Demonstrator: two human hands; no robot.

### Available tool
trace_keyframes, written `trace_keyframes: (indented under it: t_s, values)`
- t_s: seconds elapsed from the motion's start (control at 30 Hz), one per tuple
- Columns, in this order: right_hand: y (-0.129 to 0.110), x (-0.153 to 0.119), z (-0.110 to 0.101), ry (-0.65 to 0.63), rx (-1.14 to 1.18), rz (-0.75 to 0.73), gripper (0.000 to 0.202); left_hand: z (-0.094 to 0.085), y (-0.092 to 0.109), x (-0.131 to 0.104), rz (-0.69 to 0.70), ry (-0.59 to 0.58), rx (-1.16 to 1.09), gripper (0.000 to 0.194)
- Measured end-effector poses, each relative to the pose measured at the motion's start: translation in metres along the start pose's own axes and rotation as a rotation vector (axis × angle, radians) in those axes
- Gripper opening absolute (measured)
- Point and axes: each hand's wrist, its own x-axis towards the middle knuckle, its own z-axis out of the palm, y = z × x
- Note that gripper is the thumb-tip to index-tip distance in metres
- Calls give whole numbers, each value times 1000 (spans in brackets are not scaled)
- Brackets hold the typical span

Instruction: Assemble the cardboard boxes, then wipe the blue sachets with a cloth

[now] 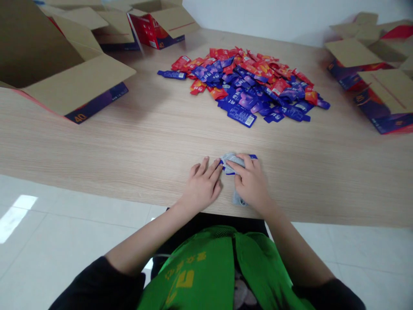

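Observation:
A blue packet (253, 156) lies flat on the table near its front edge, mostly covered by a crumpled grey cloth (228, 157). My right hand (251, 183) presses the cloth down onto the packet, fingers bent around it. More grey material trails out below that hand's palm. To the left, my left hand (201, 187) rests flat with its fingers stretched, the tips touching the packet's left end. How much of the packet lies under the cloth is hidden.
A heap of red and blue packets (248, 82) covers the table's far middle. An open cardboard box (80, 86) stands at the left, with more open boxes (174, 19) behind it. Other open boxes (387, 88) stand at the right.

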Motion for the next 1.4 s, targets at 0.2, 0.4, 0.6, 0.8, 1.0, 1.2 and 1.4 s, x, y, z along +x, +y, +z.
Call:
trace_keyframes:
  t_s: [0.2, 0.4, 0.6, 0.8, 1.0, 1.2, 1.4]
  values:
    - [13, -12, -8, 35, -49, 83, 54, -1, 0, 0, -2, -4, -5, 51]
    - [31, -23, -18, -18, -119, 232, 55, 1, 0, 0, -5, -9, 1, 51]
    - [56, -25, -33, -82, -109, 179, 52, 2, -2, -1, 6, 3, 10, 50]
    - [42, -9, -47, 89, -14, 134, 47, 0, -3, 0, 30, -13, 10, 51]
    - [-7, -1, -11, -20, 15, -9, 51, -1, -1, 0, 14, -20, 4, 50]
    - [-17, -3, 0, -55, -114, 15, 51, 0, 0, 1, 8, -6, -1, 49]
    - [0, -10, -5, 45, -124, 85, 52, 0, 0, 0, 5, -11, -2, 51]
